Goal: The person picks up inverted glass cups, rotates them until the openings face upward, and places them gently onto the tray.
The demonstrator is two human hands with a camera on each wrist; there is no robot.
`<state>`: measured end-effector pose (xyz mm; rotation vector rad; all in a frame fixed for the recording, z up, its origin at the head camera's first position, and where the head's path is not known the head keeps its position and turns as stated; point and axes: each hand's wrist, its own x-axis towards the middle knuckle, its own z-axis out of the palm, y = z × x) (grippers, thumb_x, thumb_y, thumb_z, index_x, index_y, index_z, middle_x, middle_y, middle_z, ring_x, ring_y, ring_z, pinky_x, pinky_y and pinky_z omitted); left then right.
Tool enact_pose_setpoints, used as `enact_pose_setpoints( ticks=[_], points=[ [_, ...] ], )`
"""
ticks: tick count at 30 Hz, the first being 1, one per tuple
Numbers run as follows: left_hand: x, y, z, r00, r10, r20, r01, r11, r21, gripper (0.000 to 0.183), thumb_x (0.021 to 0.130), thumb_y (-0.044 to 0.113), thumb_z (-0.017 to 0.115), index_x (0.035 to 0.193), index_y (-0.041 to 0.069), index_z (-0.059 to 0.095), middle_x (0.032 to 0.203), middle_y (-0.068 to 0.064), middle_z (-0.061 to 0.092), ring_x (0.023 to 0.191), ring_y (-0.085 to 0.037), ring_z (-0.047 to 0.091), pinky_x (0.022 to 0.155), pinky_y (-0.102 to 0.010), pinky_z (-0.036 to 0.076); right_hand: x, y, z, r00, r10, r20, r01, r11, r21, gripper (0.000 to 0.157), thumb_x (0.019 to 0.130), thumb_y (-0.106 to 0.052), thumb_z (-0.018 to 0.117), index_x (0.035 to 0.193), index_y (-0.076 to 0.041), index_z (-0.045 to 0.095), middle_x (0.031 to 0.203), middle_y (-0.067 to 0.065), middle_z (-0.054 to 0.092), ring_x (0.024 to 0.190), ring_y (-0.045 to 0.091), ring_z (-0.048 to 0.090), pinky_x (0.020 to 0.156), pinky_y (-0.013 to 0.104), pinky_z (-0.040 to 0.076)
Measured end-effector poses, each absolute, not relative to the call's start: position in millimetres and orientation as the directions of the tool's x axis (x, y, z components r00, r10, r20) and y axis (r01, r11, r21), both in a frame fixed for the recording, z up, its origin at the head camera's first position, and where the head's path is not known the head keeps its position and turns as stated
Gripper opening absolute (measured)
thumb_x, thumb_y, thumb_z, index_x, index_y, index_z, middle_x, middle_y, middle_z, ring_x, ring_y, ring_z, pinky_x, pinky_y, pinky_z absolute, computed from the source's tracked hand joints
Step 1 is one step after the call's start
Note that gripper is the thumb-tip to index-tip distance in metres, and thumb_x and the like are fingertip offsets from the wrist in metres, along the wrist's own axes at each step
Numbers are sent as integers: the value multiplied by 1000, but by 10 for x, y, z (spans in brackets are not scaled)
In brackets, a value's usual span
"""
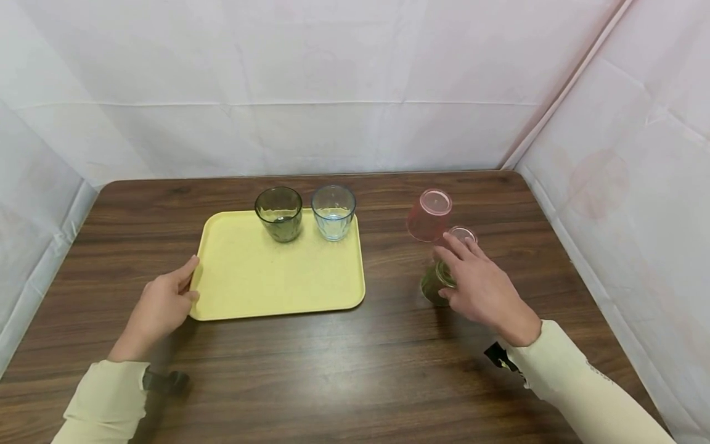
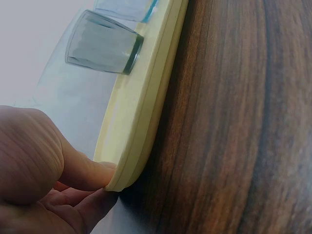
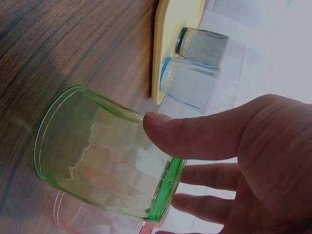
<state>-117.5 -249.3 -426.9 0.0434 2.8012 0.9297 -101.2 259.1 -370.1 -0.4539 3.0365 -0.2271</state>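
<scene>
At the yellow tray's (image 1: 277,277) left edge, my left hand (image 1: 161,305) pinches the rim between thumb and fingers; the left wrist view shows the thumb (image 2: 90,173) on top. On the tray stand an upright dark smoky glass (image 1: 280,219) and an upright light blue glass (image 1: 334,216). My right hand (image 1: 479,287) is over an upside-down green glass (image 1: 434,287) on the table. Its thumb (image 3: 190,136) lies along the glass's side near the base, and its fingers spread past the far side, wider than the base. My fingers partly hide another upside-down glass (image 1: 462,234).
An upside-down pink glass (image 1: 428,217) stands beyond the right hand. The dark wooden table (image 1: 310,382) meets white sheet walls (image 1: 333,135) at the back and sides. The tray lies left of the upside-down glasses.
</scene>
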Motion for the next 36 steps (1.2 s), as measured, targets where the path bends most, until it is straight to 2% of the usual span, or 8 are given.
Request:
enact_pose_setpoints(
  ticks=[5,7,13,19,22,27,31,36],
  points=[
    [-1180,-2499,-4272,-979,87,-183,-39,804,593,68,99,-2,59,159,-5,29,155,-34,40,138,-50,50,92,-42,61,-1002,2583,-3737,-945,-327,-22,-319,934,-159,64,82,-7,83,142,-1,61,159,19,50,148,49,43,118,59,44],
    [-1182,-2503,-4274,-979,87,-184,-39,807,590,68,99,-2,59,159,-5,29,155,-33,40,139,-49,50,91,-40,61,-1001,2577,-3753,-939,-343,-3,-338,928,-157,62,81,-5,83,140,-1,63,155,20,55,148,47,45,117,58,45],
    [-1182,-2511,-4257,-974,98,-203,-45,797,602,68,100,0,58,161,-3,26,157,-34,37,140,-51,48,80,-18,57,-998,2573,-3780,-926,-374,46,-376,916,-137,58,79,1,83,135,0,66,142,18,66,145,41,51,111,54,52],
    [-1182,-2510,-4253,-972,99,-212,-52,789,612,68,100,0,57,161,-3,25,158,-33,36,141,-49,48,74,-9,51,-994,2563,-3753,-922,-381,65,-386,913,-133,58,79,2,83,134,-1,67,141,17,67,137,37,60,106,54,55],
    [-1184,-2509,-4257,-974,96,-203,-46,798,601,68,100,0,57,161,-4,27,157,-33,38,140,-49,49,72,-9,50,-1003,2563,-3734,-919,-384,83,-392,909,-137,55,79,2,83,132,-2,68,139,16,68,133,35,64,100,54,58],
    [-1185,-2513,-4267,-977,98,-192,-33,812,583,68,100,0,58,160,-4,27,156,-33,40,139,-50,49,78,-18,55,-1020,2562,-3702,-912,-396,105,-407,903,-139,53,78,3,81,129,-5,69,137,14,69,128,34,67,92,54,60],
    [-1179,-2504,-4267,-976,97,-195,-35,815,578,68,100,1,56,161,-3,27,155,-34,40,140,-50,49,80,-23,57,-1032,2555,-3679,-904,-410,120,-425,894,-140,52,78,4,82,128,-6,70,137,14,69,128,33,66,92,53,60],
    [-1185,-2504,-4268,-975,98,-201,-37,816,576,67,100,2,55,161,-3,26,156,-34,40,140,-51,49,79,-23,56,-1035,2541,-3636,-898,-421,128,-436,890,-135,52,77,4,83,127,-6,70,136,13,70,126,34,67,91,53,61]
  ],
)
